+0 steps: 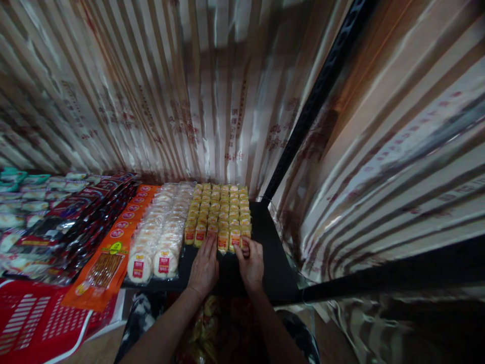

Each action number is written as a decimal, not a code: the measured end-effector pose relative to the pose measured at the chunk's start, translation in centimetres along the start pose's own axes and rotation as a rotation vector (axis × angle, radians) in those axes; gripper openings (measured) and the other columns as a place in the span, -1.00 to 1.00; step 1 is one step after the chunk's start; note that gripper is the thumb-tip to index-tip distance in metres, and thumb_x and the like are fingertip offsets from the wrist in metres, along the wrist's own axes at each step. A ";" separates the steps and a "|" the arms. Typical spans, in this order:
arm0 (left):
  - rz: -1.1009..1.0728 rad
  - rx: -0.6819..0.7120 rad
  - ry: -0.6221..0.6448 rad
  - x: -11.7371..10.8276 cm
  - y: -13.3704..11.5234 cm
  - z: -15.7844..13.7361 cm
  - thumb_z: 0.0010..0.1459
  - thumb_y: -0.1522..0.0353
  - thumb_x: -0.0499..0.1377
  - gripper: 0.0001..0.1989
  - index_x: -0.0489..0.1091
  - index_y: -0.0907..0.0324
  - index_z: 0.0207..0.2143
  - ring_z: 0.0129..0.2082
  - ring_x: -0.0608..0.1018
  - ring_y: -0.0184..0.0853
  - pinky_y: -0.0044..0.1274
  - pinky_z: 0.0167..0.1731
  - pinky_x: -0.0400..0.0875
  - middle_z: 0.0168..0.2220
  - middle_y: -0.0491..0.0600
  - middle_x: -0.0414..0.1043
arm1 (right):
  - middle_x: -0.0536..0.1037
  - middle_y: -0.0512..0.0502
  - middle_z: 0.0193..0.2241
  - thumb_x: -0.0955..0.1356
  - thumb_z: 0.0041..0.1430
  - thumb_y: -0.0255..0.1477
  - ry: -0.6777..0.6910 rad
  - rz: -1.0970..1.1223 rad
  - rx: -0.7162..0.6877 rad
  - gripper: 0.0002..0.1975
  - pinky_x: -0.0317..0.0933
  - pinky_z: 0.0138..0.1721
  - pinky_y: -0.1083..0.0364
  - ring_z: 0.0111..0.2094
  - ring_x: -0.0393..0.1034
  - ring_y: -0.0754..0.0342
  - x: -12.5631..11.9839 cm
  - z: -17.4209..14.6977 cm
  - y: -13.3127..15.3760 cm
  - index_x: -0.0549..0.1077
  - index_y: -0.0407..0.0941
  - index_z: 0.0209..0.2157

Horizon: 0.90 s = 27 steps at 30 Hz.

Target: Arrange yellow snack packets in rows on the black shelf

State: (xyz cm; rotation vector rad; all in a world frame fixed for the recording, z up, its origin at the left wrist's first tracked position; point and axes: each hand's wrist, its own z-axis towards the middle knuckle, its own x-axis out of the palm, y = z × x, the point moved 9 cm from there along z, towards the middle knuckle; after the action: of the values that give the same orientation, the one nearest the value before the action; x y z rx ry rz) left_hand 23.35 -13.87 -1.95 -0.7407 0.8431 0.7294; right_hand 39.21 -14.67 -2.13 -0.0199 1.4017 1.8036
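Observation:
Small yellow snack packets (214,207) with red-and-white labels stand in tight rows on a black shelf (269,247). My left hand (204,263) lies with its fingers stretched out and together, the tips touching a packet in the front row. At the right end of that row, my right hand (250,260) has its thumb and curled fingers closed around a small yellow packet, which they partly hide. Left of these rows are clear-wrapped round white crackers (164,263) with red labels, overlapping in two columns.
Orange snack packs (104,268) and dark red packs (71,217) lie further left. A red basket (38,318) is at the lower left. A black post (303,126) rises behind the shelf's right end, before striped plastic sheeting (212,101). Yellow-wrapped items (206,328) lie below, between my forearms.

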 end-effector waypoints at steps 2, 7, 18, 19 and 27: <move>-0.014 -0.001 -0.007 0.1 0.1 0.0 -0.01 0.63 -0.09 -0.38 0.04 0.33 0.17 0.24 0.08 -0.19 -0.27 0.14 0.19 0.19 0.17 0.11 | 0.36 -0.13 -0.25 0.25 0.11 -0.14 0.017 0.006 -0.010 -0.63 0.34 -0.33 0.08 -0.39 0.32 0.11 0.2 0.0 0.1 0.42 -0.12 -0.19; -0.017 0.003 -0.007 0.1 0.1 0.0 0.02 0.62 -0.10 -0.38 -0.01 0.31 0.19 0.24 0.07 -0.19 -0.26 0.13 0.20 0.19 0.17 0.11 | 0.36 -0.13 -0.25 0.26 0.10 -0.17 0.025 0.006 -0.001 -0.66 0.33 -0.34 0.09 -0.39 0.32 0.10 0.3 -0.1 0.0 0.42 -0.10 -0.19; 0.047 0.014 -0.014 0.5 0.1 -0.2 0.09 0.59 -0.10 -0.46 0.01 0.34 0.17 0.25 0.07 -0.20 -0.29 0.13 0.21 0.19 0.19 0.11 | 0.41 -0.11 -0.32 0.27 0.10 -0.19 -0.054 0.043 -0.010 -0.69 0.27 -0.31 0.08 -0.44 0.27 0.12 -0.6 0.0 0.2 0.43 -0.12 -0.25; 0.053 0.016 -0.016 0.6 0.1 -0.3 0.10 0.58 -0.10 -0.47 0.02 0.35 0.16 0.25 0.06 -0.19 -0.29 0.13 0.21 0.19 0.20 0.10 | 0.40 -0.11 -0.33 0.27 0.10 -0.18 -0.057 0.048 0.000 -0.69 0.27 -0.33 0.08 -0.44 0.27 0.12 -0.6 0.0 0.1 0.43 -0.12 -0.26; 0.086 0.115 -0.066 -0.7 -1.1 -0.6 0.11 0.56 -0.07 -0.60 0.20 0.33 0.03 0.08 0.33 -0.20 -0.32 0.05 0.30 0.01 0.17 0.31 | 0.37 -0.15 -0.28 0.28 0.08 -0.14 -0.131 0.009 0.032 -0.65 0.28 -0.36 0.10 -0.40 0.30 0.10 -1.2 0.2 -0.7 0.43 -0.12 -0.27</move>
State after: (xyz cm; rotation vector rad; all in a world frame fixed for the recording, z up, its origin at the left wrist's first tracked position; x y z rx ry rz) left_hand 23.66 -15.11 -1.39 -0.5773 0.8534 0.7708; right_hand 40.47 -15.22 -2.03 0.1188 1.3395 1.7568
